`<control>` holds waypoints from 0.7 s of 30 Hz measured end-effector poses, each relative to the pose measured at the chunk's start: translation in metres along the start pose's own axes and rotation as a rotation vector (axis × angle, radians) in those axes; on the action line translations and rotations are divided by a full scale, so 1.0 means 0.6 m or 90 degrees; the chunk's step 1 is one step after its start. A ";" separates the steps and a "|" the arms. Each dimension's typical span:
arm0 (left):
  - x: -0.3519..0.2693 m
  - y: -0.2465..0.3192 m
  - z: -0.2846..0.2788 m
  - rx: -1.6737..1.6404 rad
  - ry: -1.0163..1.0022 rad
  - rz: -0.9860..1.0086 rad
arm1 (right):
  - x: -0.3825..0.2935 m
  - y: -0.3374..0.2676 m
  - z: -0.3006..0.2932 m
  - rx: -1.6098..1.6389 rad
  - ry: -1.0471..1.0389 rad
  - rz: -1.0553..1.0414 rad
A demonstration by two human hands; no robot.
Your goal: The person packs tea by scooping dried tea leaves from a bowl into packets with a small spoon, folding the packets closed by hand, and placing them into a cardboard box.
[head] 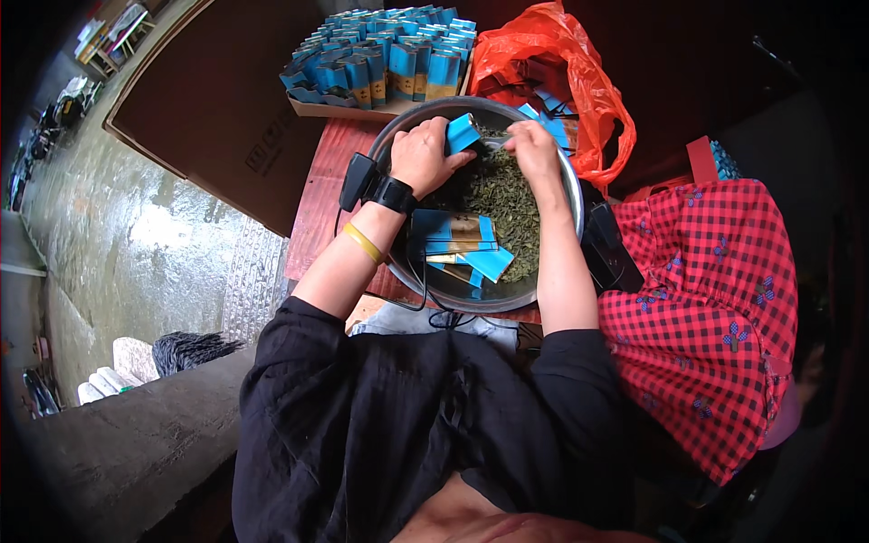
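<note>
My left hand (424,153) grips a small blue foil packet (462,133) at the far side of a round metal basin (576,197). Across from it, my right hand (534,149) has its fingers closed on what looks like a metal spoon (495,142), mostly hidden by the fingers. Dried green leaves, apparently tea (506,197), cover much of the basin floor. Several flat blue-and-gold packets (455,234) lie loosely on the near side of the basin, below my left wrist.
Behind the basin, a cardboard tray (380,110) holds many upright blue packets. An orange-red plastic bag (597,88) with more packets sits beside it on the red wooden table (326,176). A large cardboard box (224,102) stands left; red checkered cloth (706,292) covers someone at right.
</note>
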State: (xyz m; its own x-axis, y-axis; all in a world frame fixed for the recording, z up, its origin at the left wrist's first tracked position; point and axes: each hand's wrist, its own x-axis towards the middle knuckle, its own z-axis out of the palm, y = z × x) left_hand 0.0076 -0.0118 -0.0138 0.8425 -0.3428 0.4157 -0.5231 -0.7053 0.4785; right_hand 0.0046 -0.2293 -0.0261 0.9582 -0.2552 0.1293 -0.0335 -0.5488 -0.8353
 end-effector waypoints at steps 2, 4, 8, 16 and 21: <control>0.001 0.002 0.000 -0.010 -0.020 -0.008 | 0.005 0.010 -0.008 0.120 0.085 -0.029; -0.002 -0.001 -0.001 -0.008 -0.016 -0.008 | -0.003 -0.011 -0.017 0.143 0.153 -0.063; -0.004 -0.002 -0.002 -0.005 -0.027 -0.013 | -0.023 -0.050 -0.020 0.171 0.216 -0.190; -0.001 0.000 -0.005 -0.015 -0.023 -0.005 | -0.062 -0.122 -0.005 -0.108 0.166 -0.541; 0.000 0.003 -0.004 -0.009 -0.014 0.004 | -0.054 -0.109 -0.028 -0.132 0.261 -0.507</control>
State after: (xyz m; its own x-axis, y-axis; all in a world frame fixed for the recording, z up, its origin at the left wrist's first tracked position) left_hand 0.0061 -0.0115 -0.0111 0.8419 -0.3601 0.4020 -0.5296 -0.6947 0.4868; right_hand -0.0288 -0.1984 0.0333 0.5452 0.0191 0.8381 0.5053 -0.8052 -0.3103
